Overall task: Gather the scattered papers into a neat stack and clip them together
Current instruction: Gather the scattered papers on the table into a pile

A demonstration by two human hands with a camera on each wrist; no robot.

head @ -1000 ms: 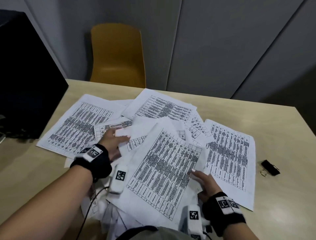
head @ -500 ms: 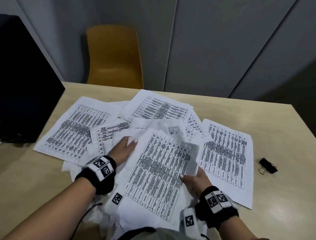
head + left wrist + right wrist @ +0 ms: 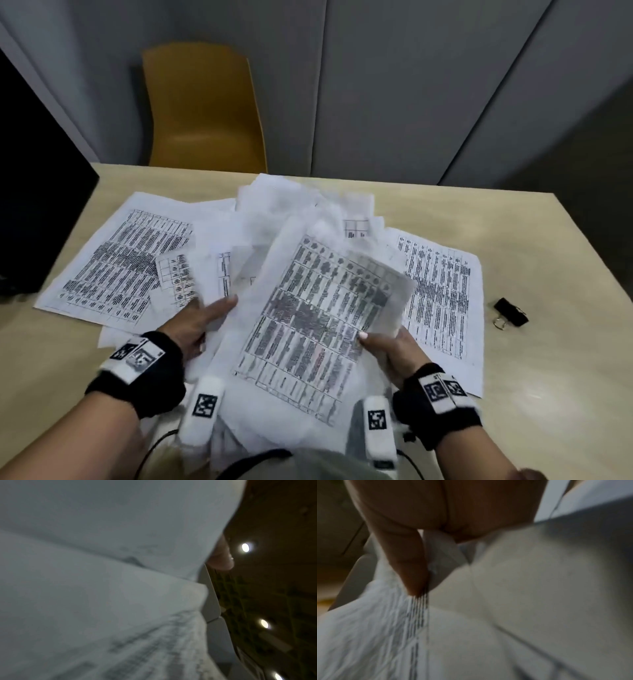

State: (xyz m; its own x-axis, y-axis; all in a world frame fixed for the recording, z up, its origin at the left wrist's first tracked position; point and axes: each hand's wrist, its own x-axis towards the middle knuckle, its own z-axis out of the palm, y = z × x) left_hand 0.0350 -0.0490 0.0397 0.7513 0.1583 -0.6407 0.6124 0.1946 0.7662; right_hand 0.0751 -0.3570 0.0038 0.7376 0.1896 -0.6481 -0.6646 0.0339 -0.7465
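Note:
Printed white papers lie scattered over the beige table. A loose bundle of papers is raised off the table, blurred by motion. My left hand holds its left edge; most of the fingers are hidden under the sheets, and one fingertip pokes past the paper's edge. My right hand pinches the right edge, thumb on top of the printed sheet. One sheet lies flat at the left, another at the right. A black binder clip lies to the right of the papers.
A yellow chair stands behind the table's far edge. A black monitor stands at the left end of the table. Grey wall panels close off the back. Bare tabletop shows around the clip.
Both hands have drawn closer together and raised the middle sheets off the table into a loose bundle. The outer left and right sheets and the clip have not moved.

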